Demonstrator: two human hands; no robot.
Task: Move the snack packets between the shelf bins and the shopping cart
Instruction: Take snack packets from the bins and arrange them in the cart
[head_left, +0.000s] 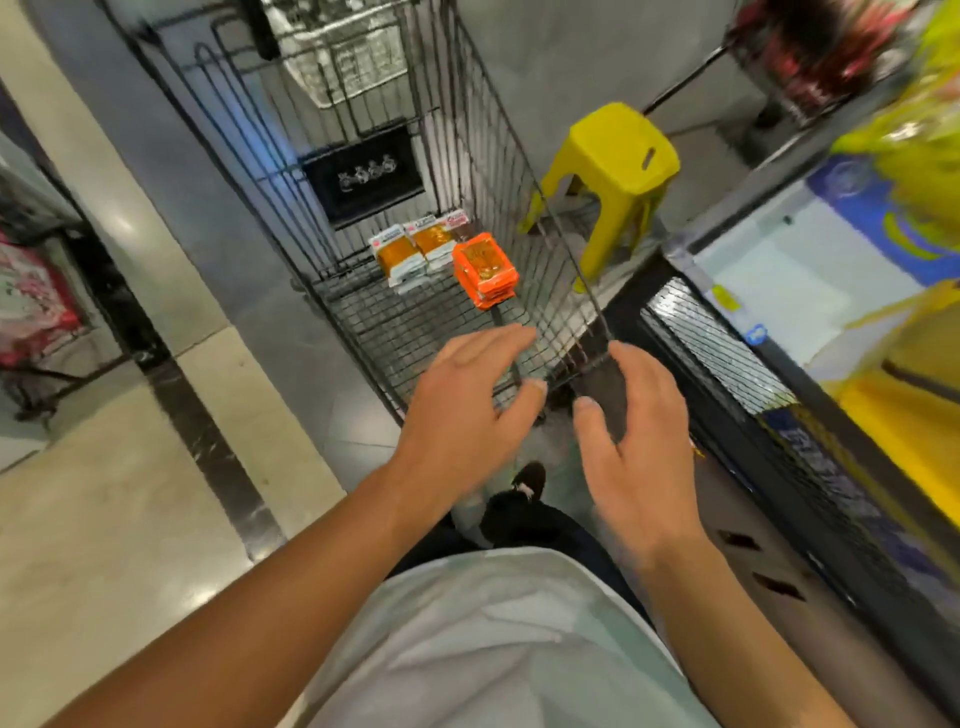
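A black wire shopping cart stands ahead of me. On its floor lie an orange snack packet and, just behind it, white-and-orange packets side by side. My left hand hovers over the cart's near end, fingers spread and holding nothing. Beside it my right hand is also spread and holds nothing, just above the cart's near right corner. To the right is the shelf with blurred yellow packets.
A yellow plastic stool stands right of the cart, close to the shelf's end. A second wire basket sits beyond the cart. A dark rack with red-and-white goods is at the far left. Tiled floor lies between.
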